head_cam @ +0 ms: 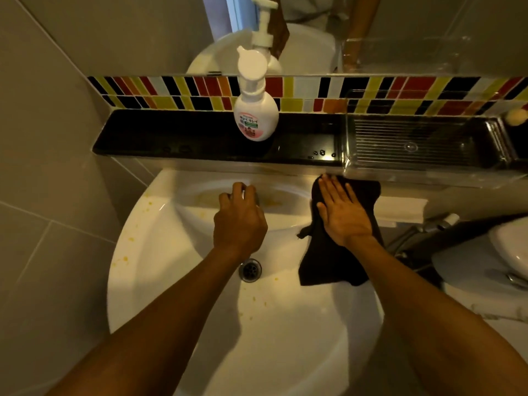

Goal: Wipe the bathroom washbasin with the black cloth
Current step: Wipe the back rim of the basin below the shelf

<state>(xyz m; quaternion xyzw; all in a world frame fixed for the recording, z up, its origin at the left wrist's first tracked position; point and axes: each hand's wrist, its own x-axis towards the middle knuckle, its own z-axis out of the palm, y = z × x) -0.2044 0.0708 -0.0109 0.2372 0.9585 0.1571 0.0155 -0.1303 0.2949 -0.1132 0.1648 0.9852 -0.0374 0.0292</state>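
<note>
The white washbasin (160, 252) fills the middle of the view, with yellow-orange specks on its left rim and around the drain (250, 270). A black cloth (328, 261) lies spread over the basin's right rim, hanging partly into the bowl. My right hand (343, 212) rests flat on the cloth, fingers straight and pointing to the back wall. My left hand (240, 221) is curled around the tap at the back of the bowl; the tap itself is almost wholly hidden under it.
A black ledge (171, 138) runs behind the basin, carrying a white pump soap bottle (255, 115) and a clear plastic tray (414, 144). Coloured mosaic tiles and a mirror rise above it. A toilet (485, 252) and hose stand to the right; grey wall tiles are to the left.
</note>
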